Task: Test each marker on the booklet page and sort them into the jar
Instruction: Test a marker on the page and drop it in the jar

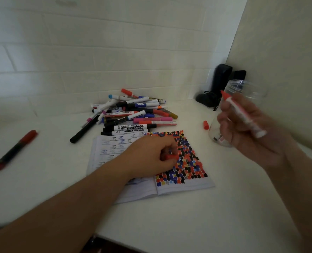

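marker (243, 114) in right hand (246, 130)

White brick-pattern wall (96, 52) meets a plain cream side wall (283, 42) at a corner. A white tabletop (169, 216) adjoins both. Lighting is dim.

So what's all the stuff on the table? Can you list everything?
marker pile: many, mixed colours, back middle against the wall
booklet: one, white, open, right page full of coloured dabs, centre
lone marker: one, red and black, far left
loose cap: one, orange-red, beside the jar
jar: one, clear, right, behind the raised hand
dark objects: black, back corner, unclear what
left hand: fingers closed on something red, over the booklet
right hand: holding an orange marker, raised
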Tool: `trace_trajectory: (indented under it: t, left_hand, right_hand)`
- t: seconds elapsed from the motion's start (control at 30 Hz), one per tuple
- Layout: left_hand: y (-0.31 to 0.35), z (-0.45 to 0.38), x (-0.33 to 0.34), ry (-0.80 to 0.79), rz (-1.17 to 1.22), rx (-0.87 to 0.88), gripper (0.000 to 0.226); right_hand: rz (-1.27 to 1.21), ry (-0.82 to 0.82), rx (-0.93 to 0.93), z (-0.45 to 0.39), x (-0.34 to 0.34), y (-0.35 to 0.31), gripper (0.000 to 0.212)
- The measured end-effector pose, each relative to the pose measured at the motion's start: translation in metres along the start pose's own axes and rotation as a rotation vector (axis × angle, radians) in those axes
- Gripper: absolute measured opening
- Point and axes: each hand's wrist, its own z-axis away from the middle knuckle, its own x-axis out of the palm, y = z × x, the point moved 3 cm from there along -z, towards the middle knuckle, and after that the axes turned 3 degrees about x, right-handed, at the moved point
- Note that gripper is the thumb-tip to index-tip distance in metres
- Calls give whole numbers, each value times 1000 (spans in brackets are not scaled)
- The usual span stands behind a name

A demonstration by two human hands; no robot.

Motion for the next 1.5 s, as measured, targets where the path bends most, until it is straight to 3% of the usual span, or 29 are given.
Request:
trace_trajectory:
  t: [0.03,0.13,0.2,0.33,0.47,0.7,1.0,1.17,1.23,1.5]
  left_hand:
    - [0,0,0,-7,-15,7,20]
    - [0,-2,2,-35,-49,18,27]
    - [1,-3,2,-43,-57,18,29]
    - [-2,-3,3,-37,-35,14,28]
    - [-4,-5,4,-19,-18,19,27]
    - [-4,-3,4,-6,0,14,25]
    - [-4,-3,3,-6,26,12,24]
    - [-4,-2,3,-9,34,13,25]
    - [-4,-3,3,-6,37,14,25]
    - [-4,-3,3,-11,32,4,25]
  right_hand:
    - [17,-55,-30,2,1,-2,60]
    - [231,-103,4,7,8,15,32]
    - [429,-124,75,11,14,32,37]
    - [741,-68,124,15,27,64,15]
    - [1011,74,70,17,27,76,34]
    - [1036,240,103,21,24,82,31]
    - [1044,252,109,21,24,83,28]
    - [1143,228,47,21,27,85,39]
    - [1157,226,40,21,27,84,33]
    - [1054,224,80,21,27,83,32]
